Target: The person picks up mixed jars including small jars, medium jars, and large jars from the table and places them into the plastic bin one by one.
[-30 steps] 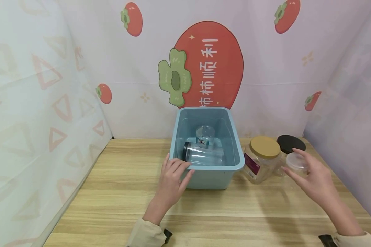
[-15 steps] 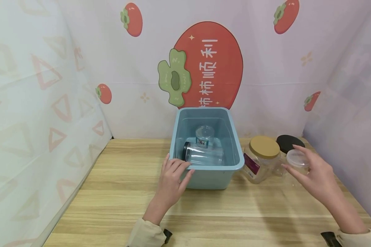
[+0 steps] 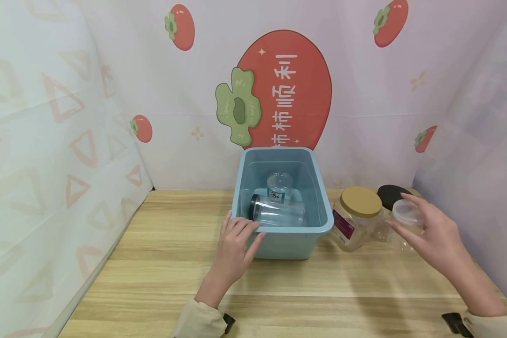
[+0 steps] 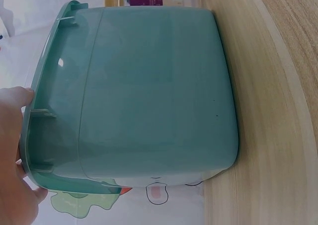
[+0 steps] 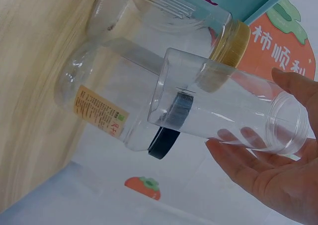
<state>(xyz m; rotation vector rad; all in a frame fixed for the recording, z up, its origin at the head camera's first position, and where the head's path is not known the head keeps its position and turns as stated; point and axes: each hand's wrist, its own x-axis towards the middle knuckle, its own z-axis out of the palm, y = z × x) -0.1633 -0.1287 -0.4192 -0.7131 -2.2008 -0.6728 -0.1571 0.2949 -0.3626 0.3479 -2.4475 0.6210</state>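
Note:
A small clear plastic jar with a translucent lid (image 3: 407, 211) is in my right hand (image 3: 437, 234). Thumb and fingers hold it around the upper part. In the right wrist view this clear jar (image 5: 213, 103) lies across the picture, its base overlapping the black-lidded jar (image 5: 107, 96) behind. My left hand (image 3: 235, 244) grips the near-left corner of a blue plastic tub (image 3: 284, 245), fingers over the rim. Inside the tub lie a clear cylindrical jar with a black lid (image 3: 280, 213) on its side and a short clear jar (image 3: 280, 185) with a printed label.
Right of the tub stands a large clear jar with a mustard-yellow lid (image 3: 360, 202). Behind the held jar, the black lid (image 3: 390, 195) of another jar shows. The wooden table (image 3: 177, 263) ends at a printed cloth backdrop (image 3: 186, 155) and cloth sides.
My right hand and the clear jar have shifted slightly up and away from the front of the table. The left hand and the tub stay where they were.

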